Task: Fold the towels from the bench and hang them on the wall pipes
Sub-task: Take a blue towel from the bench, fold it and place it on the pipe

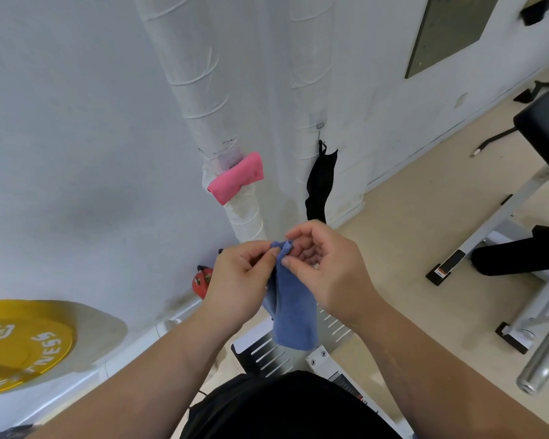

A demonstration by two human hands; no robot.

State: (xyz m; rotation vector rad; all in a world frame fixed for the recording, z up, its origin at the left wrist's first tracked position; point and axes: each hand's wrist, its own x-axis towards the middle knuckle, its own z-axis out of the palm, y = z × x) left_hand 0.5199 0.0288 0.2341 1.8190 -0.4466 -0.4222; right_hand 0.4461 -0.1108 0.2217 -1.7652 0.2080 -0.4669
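Observation:
A small blue towel point(293, 312) hangs folded in front of me, its top corners bunched between both hands. My left hand point(238, 280) pinches the top edge from the left. My right hand point(327, 264) pinches the same edge from the right, thumb against the cloth. A pink folded towel point(236, 178) lies over the left white wall pipe point(200, 90), above my hands. A black cloth point(319, 185) hangs from a hook beside the right pipe point(311, 74).
A yellow weight plate point(23, 343) sits at lower left against the wall. A red object point(202, 280) stands by the baseboard. A weight bench frame point(520, 248) and a steel bar point(545, 359) occupy the right. A slotted metal plate point(267, 353) lies below the towel.

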